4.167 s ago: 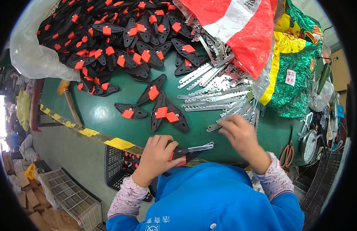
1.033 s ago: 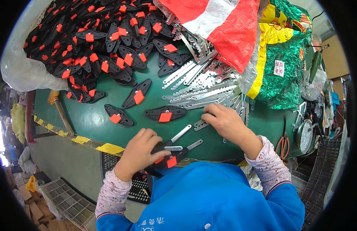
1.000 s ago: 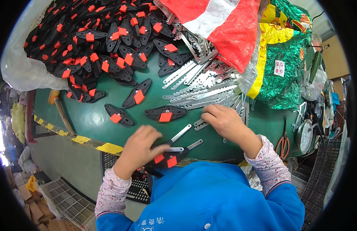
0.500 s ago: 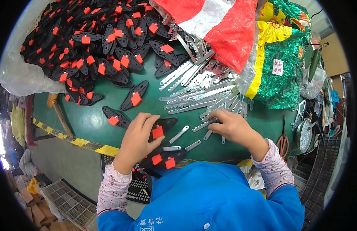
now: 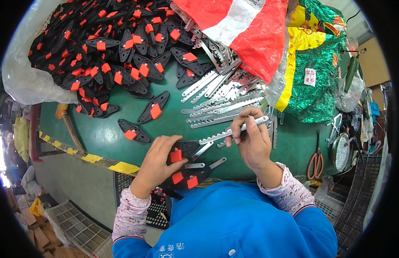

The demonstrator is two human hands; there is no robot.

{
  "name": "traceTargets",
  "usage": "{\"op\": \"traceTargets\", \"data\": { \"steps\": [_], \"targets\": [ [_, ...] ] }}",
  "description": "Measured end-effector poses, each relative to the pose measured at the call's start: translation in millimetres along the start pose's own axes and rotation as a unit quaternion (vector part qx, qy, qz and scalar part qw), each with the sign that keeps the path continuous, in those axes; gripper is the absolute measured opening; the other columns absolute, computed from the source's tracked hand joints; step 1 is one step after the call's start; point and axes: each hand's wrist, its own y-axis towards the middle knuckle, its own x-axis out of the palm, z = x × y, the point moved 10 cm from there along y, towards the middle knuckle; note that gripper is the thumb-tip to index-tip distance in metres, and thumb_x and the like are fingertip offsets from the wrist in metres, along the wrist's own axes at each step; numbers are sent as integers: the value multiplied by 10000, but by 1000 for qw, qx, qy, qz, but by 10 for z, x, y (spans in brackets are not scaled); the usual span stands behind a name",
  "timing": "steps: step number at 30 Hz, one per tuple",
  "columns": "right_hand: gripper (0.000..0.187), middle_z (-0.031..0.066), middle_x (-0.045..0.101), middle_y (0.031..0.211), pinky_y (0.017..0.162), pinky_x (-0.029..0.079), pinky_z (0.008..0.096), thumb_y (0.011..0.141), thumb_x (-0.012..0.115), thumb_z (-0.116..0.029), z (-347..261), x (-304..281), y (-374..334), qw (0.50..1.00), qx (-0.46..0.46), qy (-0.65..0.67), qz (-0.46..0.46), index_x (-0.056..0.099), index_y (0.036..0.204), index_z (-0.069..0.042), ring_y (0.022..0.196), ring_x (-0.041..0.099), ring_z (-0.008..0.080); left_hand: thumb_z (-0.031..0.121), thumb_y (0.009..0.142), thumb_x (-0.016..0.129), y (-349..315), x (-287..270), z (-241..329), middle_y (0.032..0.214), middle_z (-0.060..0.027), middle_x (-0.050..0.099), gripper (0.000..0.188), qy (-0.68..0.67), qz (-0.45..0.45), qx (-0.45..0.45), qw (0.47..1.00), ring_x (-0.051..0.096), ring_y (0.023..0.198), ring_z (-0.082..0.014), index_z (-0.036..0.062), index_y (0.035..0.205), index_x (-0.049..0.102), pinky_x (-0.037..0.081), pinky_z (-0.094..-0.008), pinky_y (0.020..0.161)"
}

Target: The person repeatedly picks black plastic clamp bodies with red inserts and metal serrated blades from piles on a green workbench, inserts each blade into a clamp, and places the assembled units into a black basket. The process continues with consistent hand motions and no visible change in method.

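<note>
My left hand [image 5: 157,162] is closed around a black plastic part with a red tab [image 5: 176,155], near the table's front edge. Between thumb and fingers, my right hand [image 5: 254,148] pinches a notched metal strip [image 5: 227,133]. The strip's left end points at the black part's right tip; whether they touch I cannot tell. Just below lie more black parts with red tabs [image 5: 192,182], metal strips [image 5: 218,163] sticking out beside them. A pile of notched strips [image 5: 221,105] spreads beyond my right hand.
A large heap of black parts with red tabs [image 5: 122,43] covers the far left. Red-and-white [image 5: 255,38] and green-yellow [image 5: 313,94] plastic sacks lie at the far right. A hammer [image 5: 70,124] rests at left, red-handled scissors [image 5: 315,161] at right. Yellow-black tape [image 5: 92,158] marks the front edge.
My right hand has lifted a notched strip out of the pile, turned palm up and brought it toward the black part. My left hand stays on its part.
</note>
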Motion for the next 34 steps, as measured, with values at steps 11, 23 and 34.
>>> {"op": "traceTargets", "data": {
  "steps": [11,23,34],
  "targets": [
    [250,216,703,1086,797,561,326,1156,469,-270,255,449,-195,992,19,-47,-116,478,1242,-36,862,659,182,107,750,913,2,7,57,1178,-178,675,682,-41,-13,9,999,668,1045,-353,20,1358,616,550,-421,895],
    [442,133,635,1211,793,569,322,1004,749,-276,107,287,-261,927,47,-353,-119,643,1359,-34,923,687,214,216,724,933,5,-57,111,1100,-125,639,588,57,-2,15,998,638,994,-337,51,1232,687,541,-420,868],
    [279,105,702,767,612,526,465,883,821,-295,-12,-375,-255,637,10,-768,-66,644,862,-80,704,696,337,241,868,835,167,-453,-452,1103,-142,669,315,117,66,-43,990,657,1044,-329,37,1083,728,538,-411,915]
  ]
}}
